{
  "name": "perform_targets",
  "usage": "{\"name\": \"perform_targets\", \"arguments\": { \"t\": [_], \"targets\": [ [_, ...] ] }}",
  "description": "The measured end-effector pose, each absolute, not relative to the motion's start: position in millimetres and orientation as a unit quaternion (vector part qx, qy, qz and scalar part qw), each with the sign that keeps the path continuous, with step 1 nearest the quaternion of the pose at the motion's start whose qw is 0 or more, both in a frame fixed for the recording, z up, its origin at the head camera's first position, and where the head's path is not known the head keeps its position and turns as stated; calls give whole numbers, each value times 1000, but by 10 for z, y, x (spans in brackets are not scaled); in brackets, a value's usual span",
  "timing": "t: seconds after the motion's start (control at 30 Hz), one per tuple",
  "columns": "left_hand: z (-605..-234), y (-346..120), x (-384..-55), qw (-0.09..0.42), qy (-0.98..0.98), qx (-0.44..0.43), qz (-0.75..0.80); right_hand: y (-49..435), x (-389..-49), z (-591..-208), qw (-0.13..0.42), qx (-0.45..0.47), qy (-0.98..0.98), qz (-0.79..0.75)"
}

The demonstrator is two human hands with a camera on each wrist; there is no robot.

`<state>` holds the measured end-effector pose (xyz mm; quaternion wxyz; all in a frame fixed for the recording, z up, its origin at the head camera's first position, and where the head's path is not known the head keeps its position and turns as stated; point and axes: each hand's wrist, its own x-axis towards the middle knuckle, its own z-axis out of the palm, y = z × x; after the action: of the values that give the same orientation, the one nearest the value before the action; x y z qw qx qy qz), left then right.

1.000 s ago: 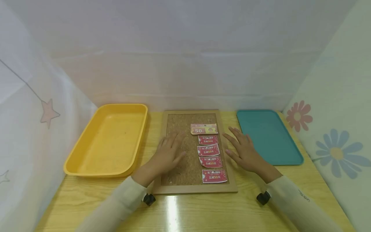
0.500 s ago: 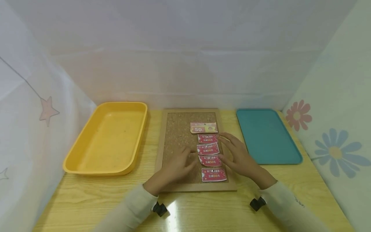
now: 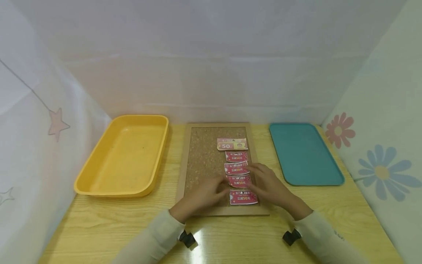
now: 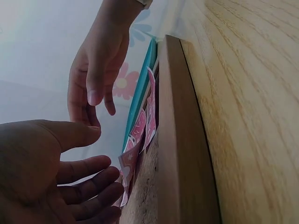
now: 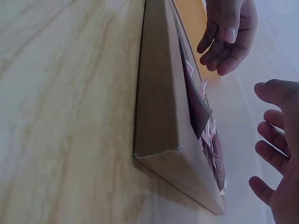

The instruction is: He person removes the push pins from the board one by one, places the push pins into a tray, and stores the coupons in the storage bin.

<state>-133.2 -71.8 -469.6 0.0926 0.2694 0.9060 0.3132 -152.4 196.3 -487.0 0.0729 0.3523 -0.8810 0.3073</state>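
Observation:
Several red paper coupons form a column on the right half of a wood-framed cork board (image 3: 204, 146). Topmost is a wider pink-and-yellow coupon (image 3: 232, 145); lowest is a red coupon (image 3: 244, 199). Small pin-like dots show at their upper edges. My left hand (image 3: 207, 194) is over the board's lower middle, just left of the lower coupons. My right hand (image 3: 271, 185) is over the right frame edge, its fingertips near the same coupons. In the left wrist view, the left hand (image 4: 56, 172) has relaxed fingers around nothing, as does the right hand (image 5: 285, 144) in the right wrist view.
A deep yellow tray (image 3: 80, 183) stands left of the board. To the right lies a flat teal tray (image 3: 306, 154). All rest on a wooden table (image 3: 230, 242), with white cloth (image 3: 211, 73) behind and patterned cloth at the sides.
My left hand has come right and toward me, from the board's left side to beside the lower coupons. The right hand has moved slightly inward and down along the column. The coupons stay put.

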Motion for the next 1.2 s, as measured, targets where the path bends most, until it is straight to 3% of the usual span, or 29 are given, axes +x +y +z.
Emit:
{"name": "perform_targets", "arguments": {
  "t": [0.8,1.2],
  "targets": [
    [-4825,-617,-1334,98,913,255,301,1949,-1384,-5114,-26,301,-860,411],
    [-4850,-578,-1350,94,913,257,304,1923,-1374,-5172,-40,292,-851,434]
  ]
}}
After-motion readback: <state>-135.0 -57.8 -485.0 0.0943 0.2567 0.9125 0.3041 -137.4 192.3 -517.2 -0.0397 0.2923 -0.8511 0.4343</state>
